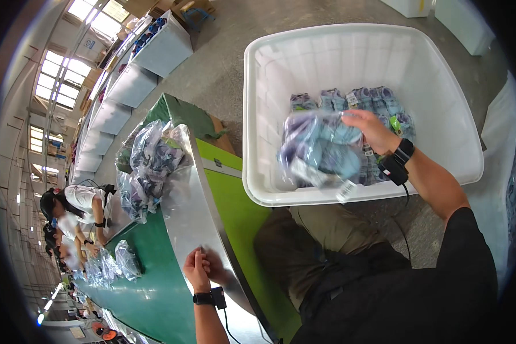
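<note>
My right hand (372, 131) pinches the upper edge of a clear plastic bag (321, 146) of pale blue and purple shoes, held over a large white plastic bin (441, 126). The bag is slightly blurred, and a white tag hangs at its lower end. Beneath it, several similar shoes (387, 98) lie in rows on the bin's floor, partly hidden by the bag and my hand. My left hand (197, 270) is by the metal edge (192, 212) of the conveyor, fingers closed; whatever they may hold is too small to make out.
A heap of clear-bagged shoes (149, 166) sits at the end of the green conveyor belt (155, 286). More bags (126, 261) lie farther along it, near co-workers (80, 212) at the left. Other white bins (160, 46) line the floor beyond. Cables hang from both my wrists.
</note>
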`<move>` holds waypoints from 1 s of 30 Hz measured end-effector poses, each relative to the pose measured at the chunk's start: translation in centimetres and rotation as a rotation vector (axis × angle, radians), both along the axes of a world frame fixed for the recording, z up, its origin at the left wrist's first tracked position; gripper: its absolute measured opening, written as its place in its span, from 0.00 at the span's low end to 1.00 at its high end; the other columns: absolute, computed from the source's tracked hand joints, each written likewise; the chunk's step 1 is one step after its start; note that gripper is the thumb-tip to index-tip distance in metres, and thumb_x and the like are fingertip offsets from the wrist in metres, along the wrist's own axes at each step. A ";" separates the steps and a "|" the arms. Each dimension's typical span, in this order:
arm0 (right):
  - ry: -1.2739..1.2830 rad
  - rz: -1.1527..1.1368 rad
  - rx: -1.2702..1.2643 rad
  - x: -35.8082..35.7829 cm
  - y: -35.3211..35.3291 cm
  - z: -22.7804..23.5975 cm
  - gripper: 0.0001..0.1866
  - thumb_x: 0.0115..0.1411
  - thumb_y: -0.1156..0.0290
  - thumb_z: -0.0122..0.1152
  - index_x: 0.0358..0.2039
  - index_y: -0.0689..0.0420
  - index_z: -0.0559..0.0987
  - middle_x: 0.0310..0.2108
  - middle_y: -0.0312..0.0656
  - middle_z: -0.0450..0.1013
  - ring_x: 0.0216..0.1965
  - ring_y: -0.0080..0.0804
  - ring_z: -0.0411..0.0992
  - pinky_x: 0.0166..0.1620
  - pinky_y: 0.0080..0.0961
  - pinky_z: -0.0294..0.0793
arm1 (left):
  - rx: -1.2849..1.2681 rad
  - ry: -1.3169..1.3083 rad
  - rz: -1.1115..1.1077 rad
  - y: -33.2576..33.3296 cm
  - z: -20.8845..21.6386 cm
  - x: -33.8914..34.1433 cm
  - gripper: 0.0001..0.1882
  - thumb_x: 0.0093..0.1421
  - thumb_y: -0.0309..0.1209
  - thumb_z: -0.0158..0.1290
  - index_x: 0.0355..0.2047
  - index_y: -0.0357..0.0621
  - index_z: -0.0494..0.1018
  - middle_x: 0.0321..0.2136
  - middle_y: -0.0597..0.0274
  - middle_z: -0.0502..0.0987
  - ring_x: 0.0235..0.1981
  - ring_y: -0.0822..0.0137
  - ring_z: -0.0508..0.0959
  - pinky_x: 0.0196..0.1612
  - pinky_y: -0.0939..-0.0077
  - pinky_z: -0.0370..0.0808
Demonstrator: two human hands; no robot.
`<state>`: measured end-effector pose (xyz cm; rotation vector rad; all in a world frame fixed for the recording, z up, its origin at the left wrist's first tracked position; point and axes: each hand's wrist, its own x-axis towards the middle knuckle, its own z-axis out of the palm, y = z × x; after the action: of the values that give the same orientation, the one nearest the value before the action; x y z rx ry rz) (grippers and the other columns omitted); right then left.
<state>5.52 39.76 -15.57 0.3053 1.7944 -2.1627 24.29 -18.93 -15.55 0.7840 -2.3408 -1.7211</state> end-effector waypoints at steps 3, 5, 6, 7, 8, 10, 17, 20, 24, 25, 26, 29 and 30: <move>0.030 -0.204 0.053 -3.0 -0.5 -2.3 0.31 0.64 0.55 0.60 0.62 0.59 0.67 0.42 0.35 0.75 0.37 0.20 0.74 0.31 0.22 0.75 | 0.065 0.096 0.050 0.3 -1.2 -0.1 0.10 0.68 0.29 0.51 0.43 0.34 0.74 0.26 0.63 0.77 0.16 0.80 0.70 0.15 0.88 0.63; 0.062 -0.294 0.148 -5.1 -1.5 -5.6 0.36 0.63 0.52 0.61 0.63 0.61 0.65 0.41 0.36 0.75 0.36 0.19 0.73 0.30 0.20 0.74 | 0.068 0.105 0.050 0.2 -1.3 0.0 0.09 0.68 0.29 0.51 0.42 0.34 0.74 0.26 0.63 0.77 0.17 0.81 0.70 0.15 0.89 0.63; 0.092 -0.340 0.140 -6.1 -2.6 -7.7 0.39 0.61 0.50 0.61 0.65 0.62 0.63 0.41 0.40 0.76 0.36 0.24 0.75 0.30 0.26 0.76 | 0.072 0.110 0.052 0.1 -1.2 0.1 0.09 0.68 0.29 0.51 0.42 0.34 0.74 0.26 0.63 0.77 0.17 0.81 0.70 0.15 0.89 0.63; 0.132 -0.321 0.342 -7.3 -2.6 -11.4 0.39 0.61 0.50 0.61 0.65 0.62 0.62 0.42 0.41 0.76 0.35 0.26 0.76 0.30 0.26 0.77 | 0.085 0.120 0.038 0.4 -1.1 -0.4 0.09 0.68 0.29 0.51 0.42 0.34 0.74 0.26 0.62 0.77 0.17 0.81 0.70 0.15 0.89 0.63; 0.168 -0.305 0.547 -8.5 -2.0 -15.9 0.40 0.61 0.50 0.61 0.65 0.63 0.62 0.43 0.43 0.76 0.34 0.28 0.76 0.30 0.27 0.77 | 0.101 0.129 0.019 0.8 -1.2 -1.0 0.09 0.68 0.29 0.51 0.42 0.34 0.74 0.26 0.62 0.77 0.17 0.80 0.70 0.15 0.90 0.63; 0.093 -0.238 0.739 -8.9 -3.6 -17.9 0.41 0.61 0.51 0.61 0.66 0.63 0.61 0.44 0.46 0.75 0.33 0.30 0.77 0.29 0.28 0.78 | 0.082 0.140 0.030 0.4 -1.3 -0.4 0.09 0.68 0.29 0.51 0.42 0.34 0.74 0.27 0.62 0.77 0.17 0.80 0.70 0.15 0.89 0.64; -0.197 0.151 0.371 -5.0 -4.0 -14.5 0.30 0.63 0.57 0.60 0.60 0.60 0.68 0.39 0.40 0.74 0.32 0.25 0.76 0.32 0.22 0.78 | 0.104 0.168 0.050 0.1 -1.4 0.1 0.09 0.68 0.28 0.52 0.42 0.34 0.74 0.27 0.61 0.77 0.17 0.80 0.71 0.16 0.89 0.64; -0.126 0.272 0.307 -2.3 -3.6 -11.3 0.20 0.65 0.56 0.58 0.48 0.61 0.77 0.35 0.36 0.74 0.32 0.24 0.75 0.33 0.23 0.77 | 0.097 0.166 0.042 0.0 -1.6 0.1 0.09 0.67 0.29 0.52 0.43 0.34 0.73 0.27 0.62 0.77 0.17 0.81 0.70 0.16 0.89 0.64; 0.163 0.405 0.419 2.7 -4.9 -7.9 0.21 0.63 0.56 0.60 0.48 0.60 0.77 0.36 0.39 0.76 0.36 0.31 0.77 0.40 0.30 0.77 | 0.079 0.167 0.029 0.1 -1.4 0.1 0.09 0.68 0.28 0.51 0.43 0.35 0.73 0.27 0.61 0.77 0.18 0.81 0.70 0.17 0.89 0.63; 0.315 0.434 0.521 4.2 -5.5 -7.3 0.21 0.62 0.56 0.61 0.47 0.59 0.78 0.37 0.41 0.76 0.38 0.35 0.77 0.42 0.33 0.76 | 0.079 0.170 0.020 0.2 -1.4 0.1 0.09 0.68 0.28 0.51 0.43 0.35 0.73 0.27 0.61 0.77 0.18 0.81 0.70 0.17 0.90 0.63; 0.376 0.435 0.575 5.7 -6.2 -6.2 0.20 0.61 0.56 0.61 0.47 0.58 0.78 0.38 0.43 0.76 0.40 0.38 0.77 0.44 0.35 0.76 | 0.050 0.162 0.017 0.2 -1.3 0.3 0.10 0.68 0.29 0.51 0.44 0.35 0.73 0.27 0.61 0.77 0.18 0.81 0.69 0.18 0.90 0.63; 0.671 0.359 0.801 10.2 -8.1 -6.2 0.21 0.57 0.60 0.65 0.48 0.57 0.76 0.41 0.42 0.73 0.42 0.41 0.74 0.46 0.37 0.73 | 0.033 0.173 -0.001 -0.4 -1.9 0.4 0.10 0.68 0.30 0.51 0.44 0.34 0.73 0.27 0.61 0.77 0.18 0.81 0.68 0.17 0.90 0.62; 0.729 0.336 0.898 11.2 -8.3 -6.5 0.22 0.56 0.59 0.66 0.48 0.56 0.75 0.41 0.42 0.72 0.42 0.40 0.73 0.45 0.37 0.73 | 0.060 0.178 -0.014 -0.5 -2.2 0.4 0.10 0.68 0.30 0.51 0.44 0.34 0.73 0.27 0.61 0.77 0.18 0.81 0.68 0.17 0.90 0.61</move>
<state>16.75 31.43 -22.02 -0.6452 2.8685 -1.1700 24.68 -19.41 -17.79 0.5969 -2.1927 -1.7947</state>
